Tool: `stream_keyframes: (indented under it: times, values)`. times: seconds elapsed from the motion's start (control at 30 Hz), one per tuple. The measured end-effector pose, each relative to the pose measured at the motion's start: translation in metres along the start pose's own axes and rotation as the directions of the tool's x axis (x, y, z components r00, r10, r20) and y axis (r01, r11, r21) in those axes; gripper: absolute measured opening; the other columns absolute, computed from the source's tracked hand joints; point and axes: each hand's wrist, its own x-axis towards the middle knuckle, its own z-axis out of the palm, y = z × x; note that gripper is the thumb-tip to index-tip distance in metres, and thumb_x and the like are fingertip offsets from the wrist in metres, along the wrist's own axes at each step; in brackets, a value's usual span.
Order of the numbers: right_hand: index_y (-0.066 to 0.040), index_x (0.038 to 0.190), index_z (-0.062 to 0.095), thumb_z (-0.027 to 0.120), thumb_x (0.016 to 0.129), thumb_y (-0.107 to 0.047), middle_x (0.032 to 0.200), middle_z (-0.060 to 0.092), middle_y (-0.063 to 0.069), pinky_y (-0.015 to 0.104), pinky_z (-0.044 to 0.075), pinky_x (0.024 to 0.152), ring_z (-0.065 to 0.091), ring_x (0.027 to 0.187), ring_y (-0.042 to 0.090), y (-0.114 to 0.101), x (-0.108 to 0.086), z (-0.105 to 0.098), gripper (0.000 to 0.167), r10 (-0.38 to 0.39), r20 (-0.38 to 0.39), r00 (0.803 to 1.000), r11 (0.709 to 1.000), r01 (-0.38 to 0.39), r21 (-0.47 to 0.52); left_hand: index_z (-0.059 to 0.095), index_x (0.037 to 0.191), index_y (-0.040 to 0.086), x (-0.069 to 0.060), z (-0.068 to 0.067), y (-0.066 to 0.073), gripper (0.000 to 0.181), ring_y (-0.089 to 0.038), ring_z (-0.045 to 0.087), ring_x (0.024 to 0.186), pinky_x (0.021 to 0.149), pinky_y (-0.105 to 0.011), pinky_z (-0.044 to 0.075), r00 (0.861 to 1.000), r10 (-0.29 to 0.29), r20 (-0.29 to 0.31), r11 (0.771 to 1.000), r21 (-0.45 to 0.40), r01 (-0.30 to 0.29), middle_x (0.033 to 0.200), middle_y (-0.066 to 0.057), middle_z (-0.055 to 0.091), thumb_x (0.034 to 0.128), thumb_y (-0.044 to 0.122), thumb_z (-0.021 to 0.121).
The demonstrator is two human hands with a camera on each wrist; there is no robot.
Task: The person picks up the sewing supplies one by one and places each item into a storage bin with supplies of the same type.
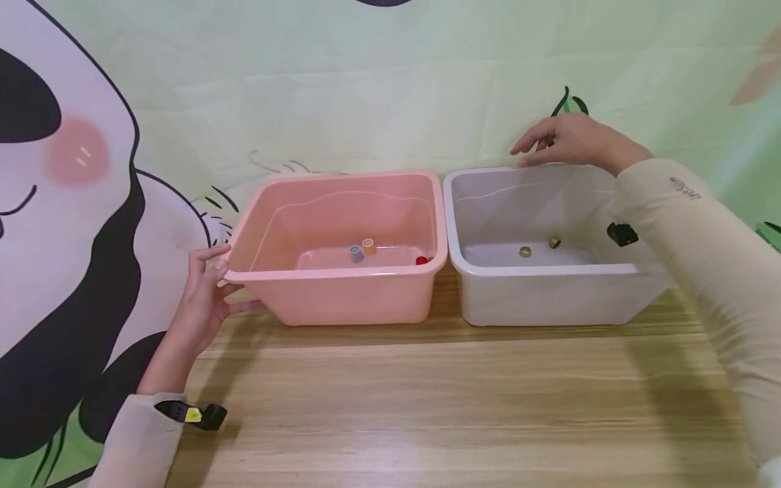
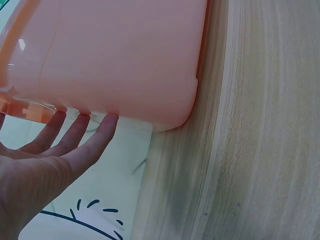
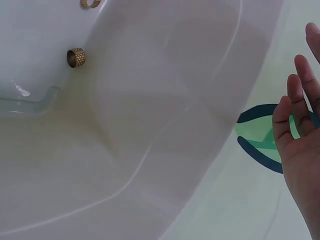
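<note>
My left hand (image 1: 204, 298) is at the left front corner of the pink basin (image 1: 354, 298). Its thumb lies at the rim, and in the left wrist view three fingers (image 2: 82, 142) touch the outer wall. Over the back rim of the grey basin (image 1: 549, 298) is my right hand (image 1: 570, 144), its fingers slightly bent and apart. A small dark spot shows between those fingers; what it is cannot be told. Inside the grey basin lie a gold ring (image 1: 525, 251) and a textured gold ring (image 3: 76, 58).
The pink basin contains a blue-grey cylinder (image 1: 356, 253), a yellow-orange cylinder (image 1: 369, 246) and a red piece (image 1: 422, 260). Both basins stand side by side on the wooden table (image 1: 427, 407). Behind them hangs a printed cloth (image 1: 366, 102).
</note>
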Motion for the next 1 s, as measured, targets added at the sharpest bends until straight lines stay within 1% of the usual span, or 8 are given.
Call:
stream_keyframes:
  times: [0.1, 0.17, 0.37, 0.5, 0.7, 0.8, 0.87, 1.0]
  values:
    - [-0.017, 0.129, 0.070, 0.068, 0.097, -0.041, 0.105, 0.069, 0.005, 0.033, 0.044, 0.077, 0.058, 0.100, 0.019, -0.002, -0.002, -0.002, 0.040, -0.004, -0.010, 1.000, 1.000, 0.004, 0.000, 0.031, 0.136, 0.028, 0.000, 0.000, 0.000, 0.033, -0.017, 0.066, 0.110, 0.075, -0.048, 0.061, 1.000, 0.001, 0.001, 1.000, 0.001, -0.001, 0.149, -0.004, 0.036, 0.1076, 0.034, 0.046]
    - [-0.016, 0.129, 0.070, 0.067, 0.098, -0.041, 0.106, 0.070, 0.005, 0.034, 0.045, 0.080, 0.059, 0.101, 0.020, -0.004, -0.003, -0.005, 0.040, -0.010, -0.011, 1.000, 1.000, 0.010, 0.001, 0.031, 0.136, 0.027, 0.000, 0.000, 0.000, 0.033, -0.017, 0.066, 0.110, 0.075, -0.049, 0.061, 1.000, 0.002, 0.001, 1.000, 0.004, -0.002, 0.148, -0.004, 0.037, 0.1078, 0.033, 0.046]
    - [-0.014, 0.132, 0.066, 0.063, 0.101, -0.037, 0.120, 0.070, 0.012, 0.045, 0.045, 0.090, 0.061, 0.111, 0.027, -0.009, -0.010, -0.014, 0.039, -0.015, -0.015, 1.000, 1.000, 0.015, 0.016, 0.030, 0.138, 0.027, -0.001, 0.000, 0.001, 0.035, -0.017, 0.066, 0.110, 0.075, -0.048, 0.061, 1.000, -0.002, -0.010, 0.999, 0.035, 0.002, 0.146, -0.005, 0.038, 0.1078, 0.035, 0.045]
    - [-0.015, 0.134, 0.064, 0.058, 0.103, -0.036, 0.125, 0.068, 0.014, 0.046, 0.044, 0.092, 0.059, 0.117, 0.028, -0.013, -0.016, -0.020, 0.038, 0.006, -0.017, 1.000, 0.999, -0.005, 0.033, 0.029, 0.139, 0.028, -0.001, 0.001, 0.001, 0.037, -0.016, 0.065, 0.111, 0.075, -0.046, 0.061, 1.000, -0.012, -0.018, 0.999, 0.044, 0.013, 0.150, -0.006, 0.035, 0.1078, 0.038, 0.045]
    - [-0.014, 0.140, 0.058, 0.054, 0.105, -0.040, 0.134, 0.063, 0.016, 0.052, 0.043, 0.100, 0.055, 0.123, 0.032, -0.022, -0.031, -0.026, 0.043, 0.022, 0.000, 1.000, 0.998, -0.022, 0.056, 0.028, 0.140, 0.028, 0.001, 0.001, 0.001, 0.039, -0.015, 0.066, 0.110, 0.075, -0.045, 0.061, 0.999, -0.021, -0.033, 0.998, 0.054, 0.023, 0.149, -0.006, 0.036, 0.1068, 0.039, 0.046]
    - [-0.015, 0.140, 0.058, 0.054, 0.105, -0.040, 0.132, 0.065, 0.013, 0.049, 0.044, 0.095, 0.056, 0.120, 0.030, -0.027, -0.039, -0.026, 0.043, 0.015, 0.004, 1.000, 0.999, -0.015, 0.038, 0.027, 0.140, 0.029, 0.002, 0.000, 0.000, 0.040, -0.015, 0.065, 0.110, 0.075, -0.043, 0.062, 0.999, -0.027, -0.032, 0.998, 0.056, 0.029, 0.150, -0.007, 0.035, 0.1067, 0.041, 0.046]
    - [-0.017, 0.139, 0.059, 0.053, 0.105, -0.041, 0.130, 0.066, 0.010, 0.043, 0.046, 0.091, 0.058, 0.117, 0.026, -0.030, -0.044, -0.026, 0.042, 0.008, -0.002, 1.000, 1.000, -0.008, 0.023, 0.027, 0.140, 0.029, 0.002, 0.000, 0.000, 0.040, -0.016, 0.065, 0.111, 0.075, -0.043, 0.062, 0.999, -0.031, -0.032, 0.998, 0.060, 0.033, 0.151, -0.007, 0.035, 0.1067, 0.042, 0.046]
    - [-0.020, 0.139, 0.060, 0.053, 0.105, -0.040, 0.130, 0.067, 0.007, 0.031, 0.046, 0.084, 0.060, 0.112, 0.015, -0.037, -0.055, -0.027, 0.040, 0.015, -0.029, 0.999, 0.999, -0.014, 0.048, 0.026, 0.140, 0.030, 0.004, -0.001, 0.000, 0.040, -0.016, 0.065, 0.111, 0.077, -0.045, 0.061, 0.999, -0.038, -0.036, 0.997, 0.062, 0.040, 0.150, -0.006, 0.035, 0.1067, 0.042, 0.045]
